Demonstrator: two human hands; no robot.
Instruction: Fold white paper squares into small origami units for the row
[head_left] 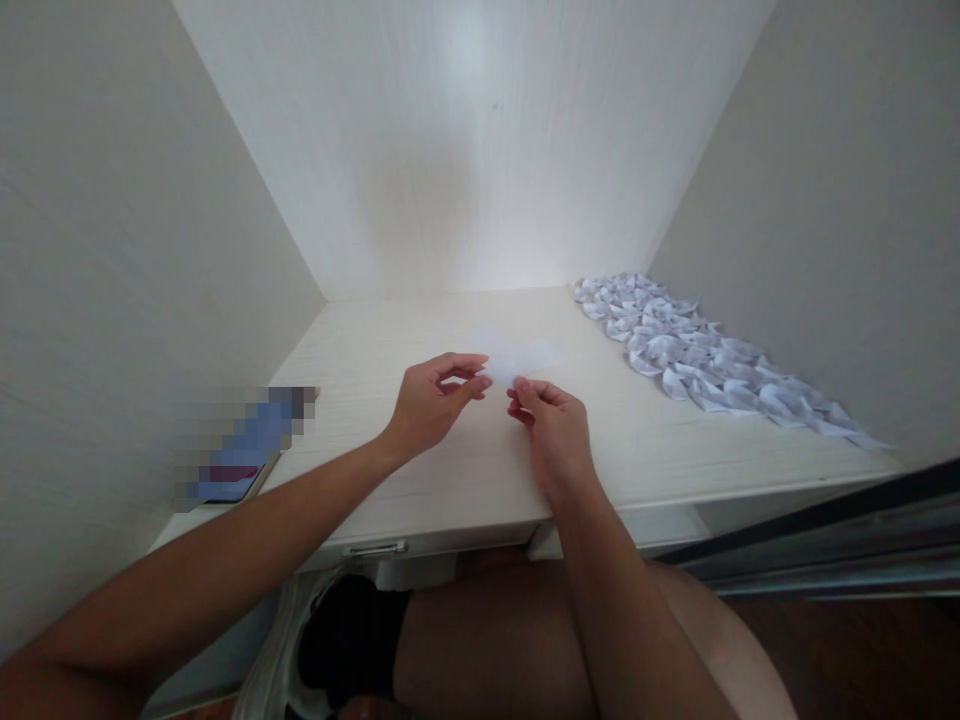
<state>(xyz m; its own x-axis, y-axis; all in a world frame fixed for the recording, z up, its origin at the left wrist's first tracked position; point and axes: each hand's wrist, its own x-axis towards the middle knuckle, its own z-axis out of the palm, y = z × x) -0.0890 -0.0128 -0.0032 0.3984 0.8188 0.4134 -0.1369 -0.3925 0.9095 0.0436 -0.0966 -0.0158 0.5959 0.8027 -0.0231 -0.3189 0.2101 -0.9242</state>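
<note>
A thin white sheet, perhaps paper, shows faintly over the middle of the white desk. Its pale edges blend into the desktop, so its full outline is hard to make out. My right hand pinches the near edge of this sheet between thumb and fingers. Just left of it, my left hand has its thumb and fingers apart, curved towards the sheet's left side. I see a small gap between those fingertips; whether they touch the sheet is unclear.
Rows of folded white paper pieces run along the desk's right side by the wall. A blurred-out device, like a phone or tablet, leans at the left wall. The desk is enclosed by walls; a drawer handle sits at its front.
</note>
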